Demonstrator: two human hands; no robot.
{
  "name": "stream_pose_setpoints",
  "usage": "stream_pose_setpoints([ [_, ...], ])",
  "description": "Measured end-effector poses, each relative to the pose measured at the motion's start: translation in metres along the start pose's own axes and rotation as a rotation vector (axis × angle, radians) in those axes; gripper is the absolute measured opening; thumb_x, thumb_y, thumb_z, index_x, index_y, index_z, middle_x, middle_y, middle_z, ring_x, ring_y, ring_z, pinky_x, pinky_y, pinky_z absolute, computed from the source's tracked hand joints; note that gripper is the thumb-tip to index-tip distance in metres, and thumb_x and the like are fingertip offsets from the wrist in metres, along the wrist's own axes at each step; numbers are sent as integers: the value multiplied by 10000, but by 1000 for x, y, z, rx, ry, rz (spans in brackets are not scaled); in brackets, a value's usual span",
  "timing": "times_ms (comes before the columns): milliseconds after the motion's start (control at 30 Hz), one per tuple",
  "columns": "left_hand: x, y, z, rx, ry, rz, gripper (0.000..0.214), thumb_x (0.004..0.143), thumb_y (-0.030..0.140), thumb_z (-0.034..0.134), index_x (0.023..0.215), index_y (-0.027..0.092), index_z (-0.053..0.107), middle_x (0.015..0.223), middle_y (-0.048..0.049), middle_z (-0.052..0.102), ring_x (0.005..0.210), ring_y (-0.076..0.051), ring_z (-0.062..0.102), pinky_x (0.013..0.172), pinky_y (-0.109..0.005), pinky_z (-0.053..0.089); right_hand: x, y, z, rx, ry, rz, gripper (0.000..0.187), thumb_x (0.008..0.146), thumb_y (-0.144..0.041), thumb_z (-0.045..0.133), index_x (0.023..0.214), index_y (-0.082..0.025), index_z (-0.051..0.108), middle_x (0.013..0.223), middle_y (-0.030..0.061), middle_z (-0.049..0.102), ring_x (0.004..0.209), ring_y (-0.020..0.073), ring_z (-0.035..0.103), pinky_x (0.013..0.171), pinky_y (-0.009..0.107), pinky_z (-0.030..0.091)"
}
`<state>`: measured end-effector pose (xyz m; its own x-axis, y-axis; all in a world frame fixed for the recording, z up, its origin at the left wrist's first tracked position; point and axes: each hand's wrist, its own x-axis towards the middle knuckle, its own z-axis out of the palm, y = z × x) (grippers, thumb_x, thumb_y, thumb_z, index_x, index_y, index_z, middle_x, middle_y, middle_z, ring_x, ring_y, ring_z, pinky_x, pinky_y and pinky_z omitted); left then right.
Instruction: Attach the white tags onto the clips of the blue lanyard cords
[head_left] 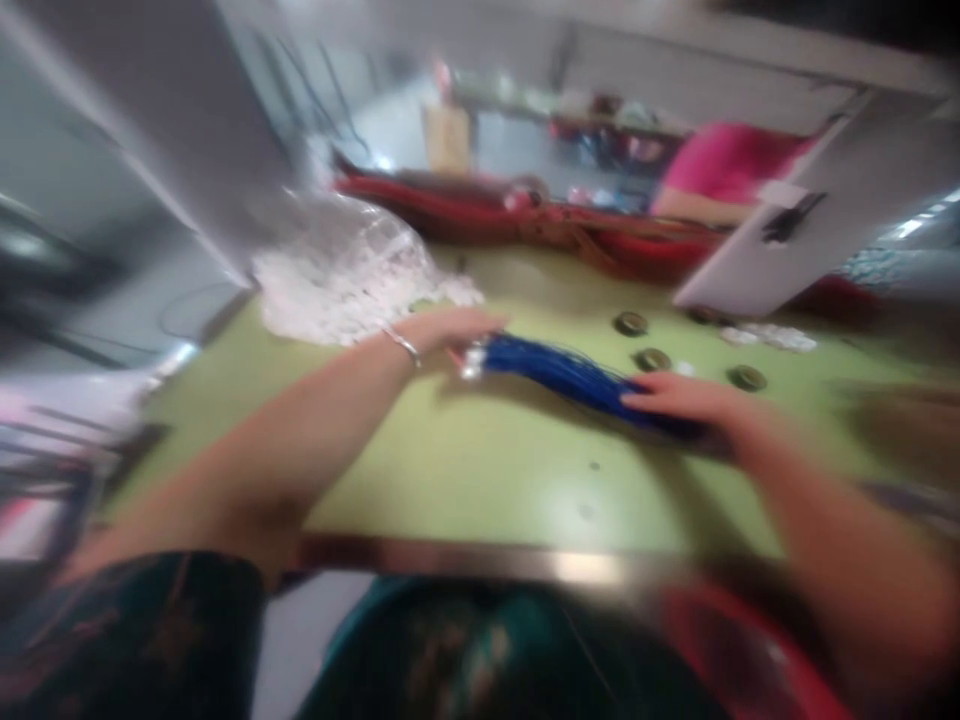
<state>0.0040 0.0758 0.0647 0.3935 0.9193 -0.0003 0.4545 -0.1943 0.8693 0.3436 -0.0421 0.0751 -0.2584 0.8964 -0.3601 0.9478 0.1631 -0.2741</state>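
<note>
A bundle of blue wires (559, 372) stretches between my two hands, low over the green tabletop. At its left end are small white connectors (474, 360). My left hand (465, 325) is closed at that end, its fingers partly hidden and blurred. Toward the other end, my right hand (679, 393) is wrapped over the bundle, thumb and fingers around it. The bundle's far right end is blurred behind my right wrist.
A clear plastic bag of small white parts (345, 270) lies at the table's (465, 470) back left. Several dark round pieces (652, 360) sit beyond my right hand. A grey post (780, 240) rises behind. Past a red trough (480, 210), a person in pink (735, 165) is visible.
</note>
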Motion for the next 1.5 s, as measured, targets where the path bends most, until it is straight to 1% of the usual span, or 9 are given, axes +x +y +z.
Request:
stream_pose_setpoints([
  [167, -18, 3, -3, 184, 184, 15, 323, 873, 433, 505, 788, 172, 675, 767, -40, 628, 674, -155, 531, 643, -301, 391, 26, 13, -6, -160, 311, 81, 467, 815, -478, 553, 1099, -132, 684, 1111, 148, 672, 1012, 287, 612, 912, 391, 457],
  [300, -44, -16, -3, 147, 274, -52, 253, 833, 370, 555, 768, 162, 682, 667, -24, 603, 645, -141, 506, 613, -293, 376, 25, -15, 14, -43, 542, -2, 326, 876, -396, 499, 989, -174, 708, 1010, 98, 686, 875, 215, 630, 827, 333, 475],
  [467, -55, -45, 8, 165, 243, -73, 212, 784, 335, 574, 683, 168, 655, 626, -34, 607, 604, -147, 498, 587, -310, 377, 37, -87, 26, 0, 473, -331, 236, 901, -293, 498, 1002, -216, 697, 1054, 64, 684, 949, 207, 616, 856, 333, 464],
  [633, -39, -56, 5, 229, 339, -138, 303, 795, 296, 554, 1032, 146, 669, 894, -107, 674, 754, -201, 578, 705, -371, 453, 77, -136, 40, -196, 490, -388, 251, 901, -294, 524, 1096, -214, 659, 1113, 87, 640, 990, 229, 562, 788, 333, 441],
  [767, -19, -54, 7, 293, 342, -46, 546, 791, 308, 608, 1308, 139, 550, 1144, -153, 615, 927, -230, 582, 852, -388, 458, 95, -147, 46, -322, 449, -401, 241, 934, -220, 435, 946, -197, 674, 1031, 100, 634, 965, 225, 538, 705, 309, 402],
  [967, -1, -51, 19, 422, 237, 28, 248, 850, 243, 526, 930, 118, 725, 1000, -158, 680, 954, -267, 600, 897, -419, 435, 85, -140, 35, -140, 468, -379, 199, 922, -242, 441, 952, -174, 626, 993, 94, 663, 870, 204, 570, 712, 298, 396],
  [1133, -20, -42, 8, -129, 349, -169, 203, 804, 354, 632, 798, 160, 689, 705, -71, 673, 636, -177, 589, 632, -331, 466, 78, -135, 26, 335, 485, -191, 129, 858, -252, 498, 822, -188, 604, 778, 27, 687, 714, 154, 576, 699, 269, 428],
  [1300, -63, -20, 31, -833, 193, -216, 189, 746, 324, 732, 784, 144, 688, 710, -37, 652, 609, -95, 548, 609, -247, 440, 77, -137, 35, 582, 496, -84, 167, 835, -290, 519, 800, -204, 657, 719, 8, 686, 703, 159, 603, 717, 290, 473],
  [1500, -82, -17, 59, -1093, 98, -343, 156, 747, 264, 754, 760, 116, 705, 716, -27, 643, 612, -61, 544, 594, -202, 422, 69, -138, 47, 626, 540, -122, 180, 830, -323, 531, 808, -240, 689, 836, 18, 725, 761, 185, 640, 721, 315, 503],
])
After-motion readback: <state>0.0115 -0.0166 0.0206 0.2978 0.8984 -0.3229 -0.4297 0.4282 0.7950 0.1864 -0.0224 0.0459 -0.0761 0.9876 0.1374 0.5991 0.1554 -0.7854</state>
